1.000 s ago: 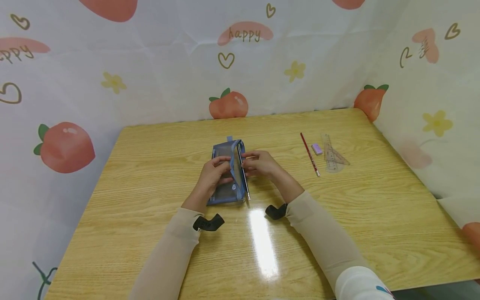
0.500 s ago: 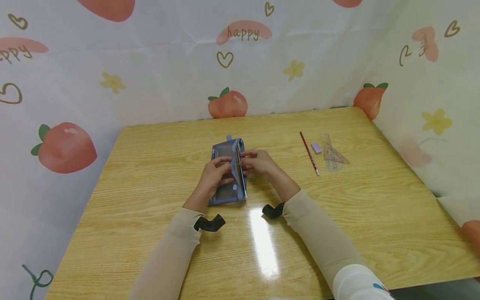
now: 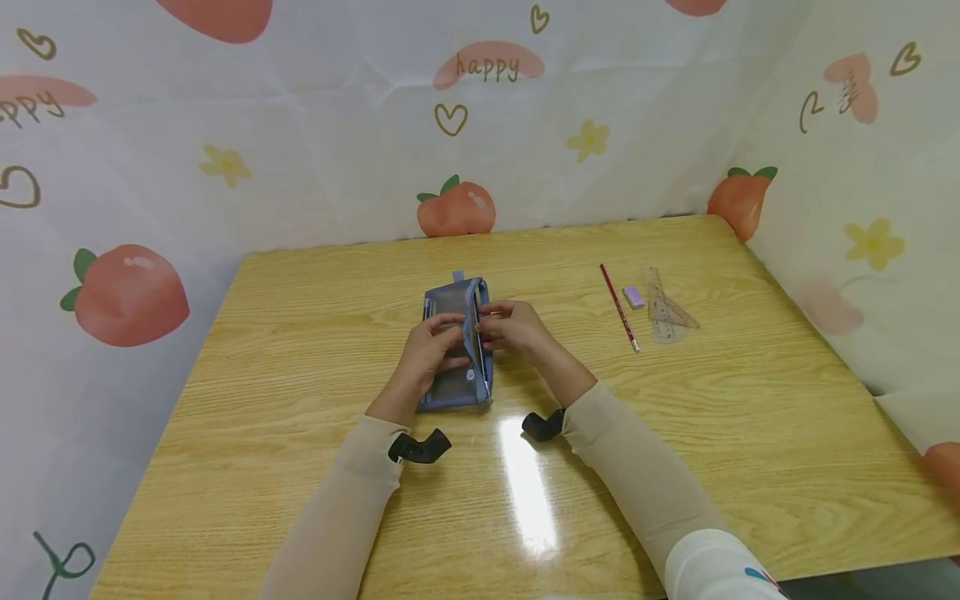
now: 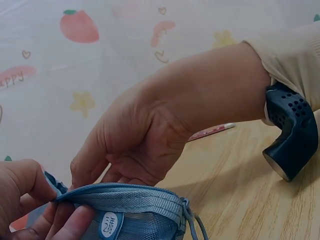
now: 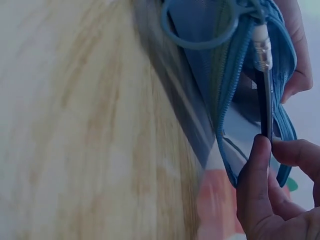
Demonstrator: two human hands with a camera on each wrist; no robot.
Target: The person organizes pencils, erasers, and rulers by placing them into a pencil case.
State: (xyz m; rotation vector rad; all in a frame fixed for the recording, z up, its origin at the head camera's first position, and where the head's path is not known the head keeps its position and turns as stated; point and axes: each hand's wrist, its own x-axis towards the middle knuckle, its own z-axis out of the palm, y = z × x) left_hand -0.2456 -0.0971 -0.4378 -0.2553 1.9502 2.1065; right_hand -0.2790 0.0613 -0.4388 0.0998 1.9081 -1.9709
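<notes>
A blue mesh pencil case (image 3: pixel 453 387) lies on the table with its zipped mouth open along the right side. My left hand (image 3: pixel 420 358) pinches the upper edge of that mouth between thumb and fingers, lifting it; the left wrist view shows this grip beside a round white label (image 4: pixel 108 224). With its thumb and finger, my right hand (image 3: pixel 523 327) pinches a dark pencil (image 5: pixel 264 95) with a white eraser end. The pencil lies lengthwise within the open mouth, between the zipper edges. A ring-shaped pull (image 5: pixel 200 44) hangs at the case's near end.
To the right on the wooden table (image 3: pixel 300 317) lie a red pencil (image 3: pixel 619 308), a purple eraser (image 3: pixel 633 297) and clear rulers (image 3: pixel 663 317), partly overlapping. A patterned cloth (image 3: pixel 322 150) stands behind the table's back edge.
My right hand has moved slightly left with the dark pencil, which has gone from beside the mouth to inside it. The left hand keeps its hold on the edge.
</notes>
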